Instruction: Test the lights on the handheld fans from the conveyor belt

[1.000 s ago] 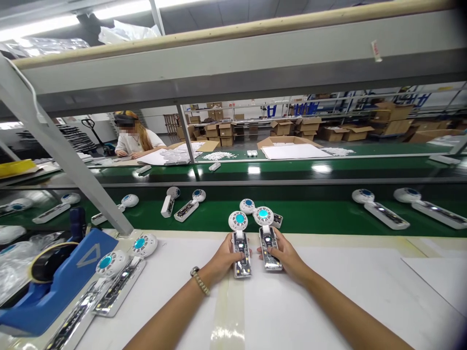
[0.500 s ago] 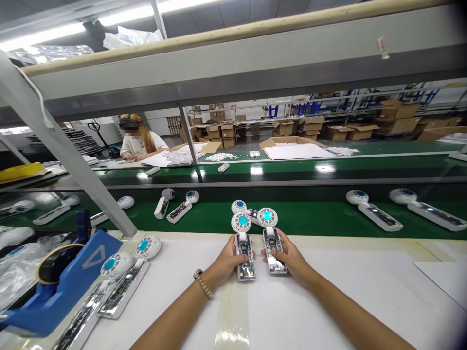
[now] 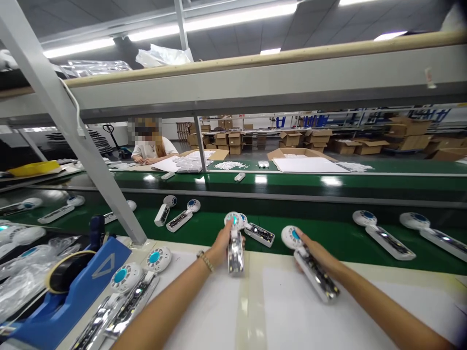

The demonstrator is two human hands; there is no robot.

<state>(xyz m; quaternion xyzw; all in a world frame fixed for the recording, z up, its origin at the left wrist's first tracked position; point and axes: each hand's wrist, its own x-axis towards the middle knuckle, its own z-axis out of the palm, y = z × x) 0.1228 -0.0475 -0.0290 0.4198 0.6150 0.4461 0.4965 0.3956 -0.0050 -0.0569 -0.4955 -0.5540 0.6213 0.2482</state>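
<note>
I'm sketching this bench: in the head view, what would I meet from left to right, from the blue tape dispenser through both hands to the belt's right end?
Blue tape dispenser, left hand, round-headed device on the belt between the hands, right hand, two more belt devices.

Open gap between held devices (image 3: 235,255) (image 3: 316,274), slanted post (image 3: 85,148) and tape dispenser (image 3: 98,272) left, shelf beam (image 3: 255,85) overhead

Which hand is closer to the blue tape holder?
The left. Your left hand is right of the blue tape holder; your right hand is even farther right, past the left one.
</note>
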